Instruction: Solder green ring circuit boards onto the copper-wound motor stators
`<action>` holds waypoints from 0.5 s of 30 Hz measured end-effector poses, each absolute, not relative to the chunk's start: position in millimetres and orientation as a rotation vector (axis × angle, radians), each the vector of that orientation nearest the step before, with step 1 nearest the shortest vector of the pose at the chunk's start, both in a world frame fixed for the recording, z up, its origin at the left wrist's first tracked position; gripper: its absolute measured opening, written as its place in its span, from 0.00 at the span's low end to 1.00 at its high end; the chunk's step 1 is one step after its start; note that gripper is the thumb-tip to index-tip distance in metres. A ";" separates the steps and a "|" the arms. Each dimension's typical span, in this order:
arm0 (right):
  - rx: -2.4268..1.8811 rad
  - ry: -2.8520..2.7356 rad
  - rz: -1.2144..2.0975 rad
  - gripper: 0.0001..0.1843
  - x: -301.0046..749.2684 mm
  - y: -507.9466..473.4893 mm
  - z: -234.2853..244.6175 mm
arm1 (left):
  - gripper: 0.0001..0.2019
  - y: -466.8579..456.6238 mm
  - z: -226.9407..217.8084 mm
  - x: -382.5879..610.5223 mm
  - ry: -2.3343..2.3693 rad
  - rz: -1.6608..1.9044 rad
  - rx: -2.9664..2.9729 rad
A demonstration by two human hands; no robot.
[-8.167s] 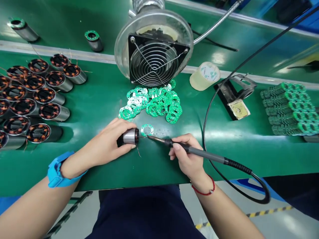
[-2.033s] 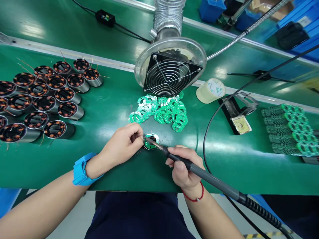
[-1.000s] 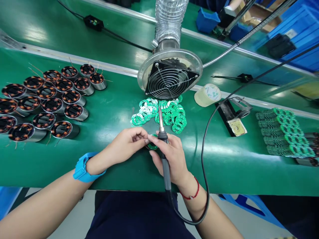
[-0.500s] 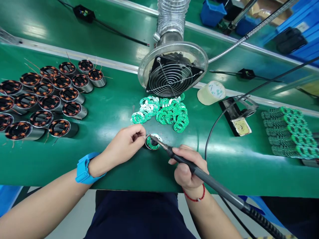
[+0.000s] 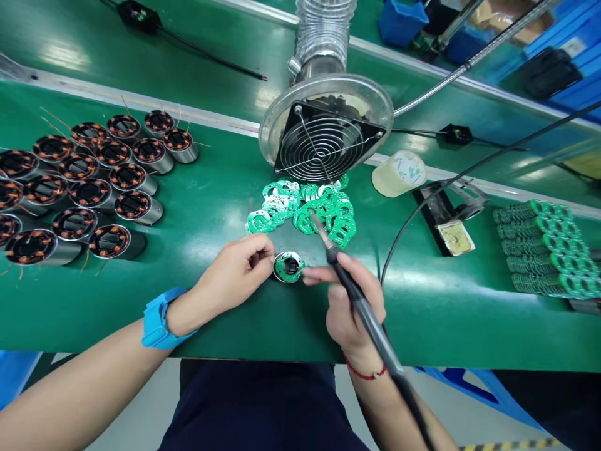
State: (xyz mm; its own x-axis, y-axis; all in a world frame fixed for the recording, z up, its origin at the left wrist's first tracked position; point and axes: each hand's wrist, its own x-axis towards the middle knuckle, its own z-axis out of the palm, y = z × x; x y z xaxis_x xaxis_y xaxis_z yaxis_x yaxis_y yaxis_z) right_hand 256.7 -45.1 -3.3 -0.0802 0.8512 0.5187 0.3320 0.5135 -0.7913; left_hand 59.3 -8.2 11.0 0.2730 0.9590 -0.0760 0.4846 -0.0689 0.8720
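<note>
In front of me stands a motor stator (image 5: 277, 275) with a green ring-shaped circuit board (image 5: 297, 273) on top. My left hand (image 5: 241, 269) is at its left side, thumb and fingers pinched together; what they grip, if anything, is too small to make out. A soldering iron (image 5: 359, 300) is held in my right hand (image 5: 354, 300), its tip raised up and to the right of the board. Some fingers of that hand stretch toward the board's right edge. Behind lie loose piles of green ring boards (image 5: 345, 222).
Rows of stators with copper windings (image 5: 115, 241) stand on the left. A fume extractor fan (image 5: 323, 144) hangs over the ring boards. To the right are a roll of tape (image 5: 399, 174), an iron stand with sponge (image 5: 454, 238), a cable (image 5: 399, 244) and stacked board panels (image 5: 554, 250).
The soldering iron's tip has lifted off the ring board and swung up and right. My right hand has tilted, with fingers reaching toward the board. My left hand stays in place.
</note>
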 end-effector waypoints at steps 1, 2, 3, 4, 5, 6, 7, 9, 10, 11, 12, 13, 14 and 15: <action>-1.068 -1.686 0.620 0.19 256.3 -43.9 -3.4 | 0.06 -8.2 11.1 59.3 1.333 0.703 1.704; -1.102 -1.741 0.660 0.21 256.1 -42.4 -3.2 | 0.06 -8.2 11.2 59.4 1.330 0.708 1.715; -1.115 -1.811 0.716 0.24 256.0 -40.8 -2.9 | 0.06 -8.2 11.2 59.5 1.326 0.713 1.723; -1.110 -1.880 0.789 0.27 256.0 -39.3 -2.8 | 0.06 -8.1 11.0 59.5 1.323 0.718 1.728; -1.097 -1.928 0.867 0.31 256.1 -38.0 -3.0 | 0.06 -8.1 10.7 59.4 1.320 0.721 1.731; -1.084 -1.952 0.934 0.34 256.1 -36.8 -3.6 | 0.06 -8.0 10.4 59.1 1.317 0.719 1.731; -1.078 -1.959 0.983 0.36 255.9 -35.7 -4.6 | 0.06 -7.9 10.1 58.6 1.315 0.713 1.726; -1.096 -1.959 1.007 0.35 255.1 -33.9 -7.9 | 0.06 -7.6 9.8 57.0 1.309 0.687 1.708; -1.106 -1.962 0.986 0.34 254.5 -33.3 -9.9 | 0.07 -7.6 9.9 56.1 1.306 0.673 1.689; -1.110 -1.968 0.948 0.33 253.7 -32.8 -11.9 | 0.07 -7.6 10.1 55.1 1.298 0.656 1.656; -1.106 -1.973 0.901 0.32 252.8 -32.5 -13.9 | 0.07 -7.9 10.5 54.4 1.287 0.634 1.610; -1.094 -1.970 0.847 0.31 251.6 -32.5 -15.6 | 0.09 -8.3 11.1 53.8 1.270 0.605 1.557; -1.073 -1.959 0.791 0.30 250.4 -32.7 -16.9 | 0.11 -8.9 11.6 53.6 1.246 0.570 1.502; -1.049 -1.942 0.739 0.30 249.1 -33.1 -17.7 | 0.14 -9.7 12.0 53.7 1.210 0.535 1.451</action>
State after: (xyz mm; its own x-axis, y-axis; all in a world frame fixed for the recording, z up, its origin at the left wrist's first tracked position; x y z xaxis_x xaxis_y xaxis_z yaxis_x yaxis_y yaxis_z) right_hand 249.1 -33.1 -17.7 -0.3439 0.8649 0.3656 0.4031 0.4877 -0.7744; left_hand 53.7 -9.7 12.0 0.3723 0.8814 -0.2907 0.3779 0.1422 0.9149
